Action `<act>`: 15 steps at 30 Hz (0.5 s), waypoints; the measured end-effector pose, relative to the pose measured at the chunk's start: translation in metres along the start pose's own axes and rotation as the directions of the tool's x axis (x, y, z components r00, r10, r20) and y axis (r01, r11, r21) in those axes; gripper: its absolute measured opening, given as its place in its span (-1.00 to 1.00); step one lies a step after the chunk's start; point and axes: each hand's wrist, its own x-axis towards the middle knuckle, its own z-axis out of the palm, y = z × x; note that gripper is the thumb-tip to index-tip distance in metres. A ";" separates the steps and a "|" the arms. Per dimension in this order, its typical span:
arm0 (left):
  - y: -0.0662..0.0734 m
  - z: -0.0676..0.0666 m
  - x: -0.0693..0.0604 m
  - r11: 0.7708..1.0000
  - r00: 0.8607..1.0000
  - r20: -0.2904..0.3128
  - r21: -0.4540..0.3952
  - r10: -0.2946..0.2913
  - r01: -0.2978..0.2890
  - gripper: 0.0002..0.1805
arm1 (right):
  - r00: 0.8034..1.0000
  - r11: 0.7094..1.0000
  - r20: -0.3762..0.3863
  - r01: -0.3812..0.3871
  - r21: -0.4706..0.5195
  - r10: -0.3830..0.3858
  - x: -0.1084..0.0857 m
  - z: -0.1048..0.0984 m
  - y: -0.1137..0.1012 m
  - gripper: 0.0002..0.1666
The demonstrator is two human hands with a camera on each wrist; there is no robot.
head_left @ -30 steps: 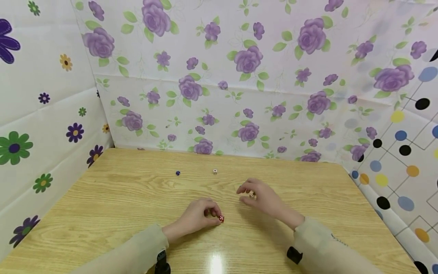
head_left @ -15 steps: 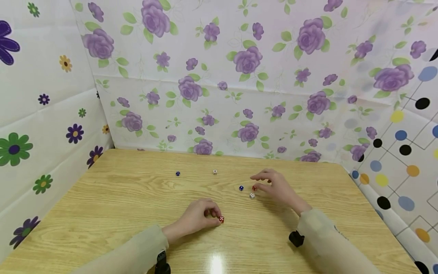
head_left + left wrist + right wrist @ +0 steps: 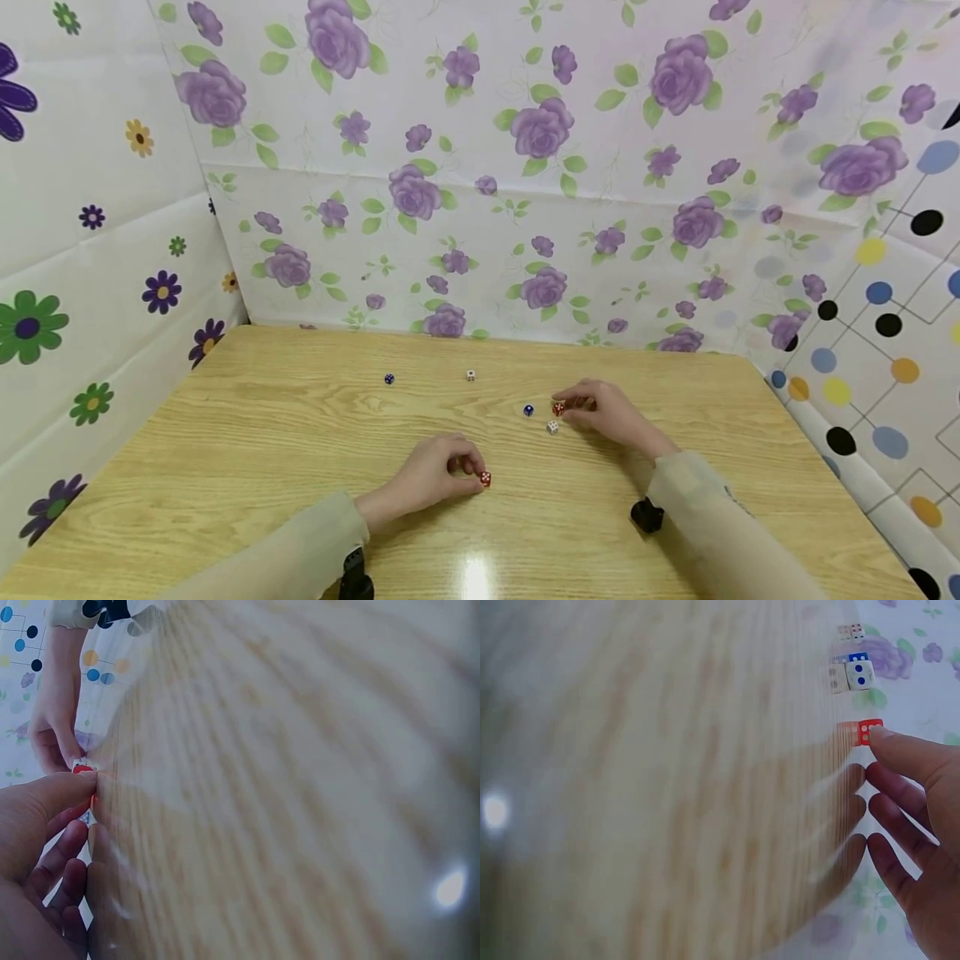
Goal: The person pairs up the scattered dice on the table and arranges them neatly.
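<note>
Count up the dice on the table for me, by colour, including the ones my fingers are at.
Red dice: 2
Blue dice: 2
White dice: 2
Total: 6

I see the left hand (image 3: 429, 475) low over the table (image 3: 262, 450), fingers curled and pinching; the right hand (image 3: 606, 412) pinches likewise, farther back across it.
</note>
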 end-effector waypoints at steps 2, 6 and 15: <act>0.000 0.000 0.000 1.000 1.000 0.000 0.001 0.003 -0.003 -0.87 | 1.000 1.000 -0.006 -0.010 0.008 0.010 0.001 0.000 -0.001 -0.66; 0.001 -0.001 0.000 1.000 1.000 0.000 0.003 0.004 -0.004 -0.87 | 0.999 0.999 -0.007 -0.036 0.012 0.036 0.004 0.001 -0.003 -0.71; 0.001 -0.002 0.000 1.000 1.000 -0.001 0.011 0.007 -0.007 -0.88 | 0.995 0.995 -0.012 -0.099 0.006 0.099 0.003 0.004 -0.006 -0.79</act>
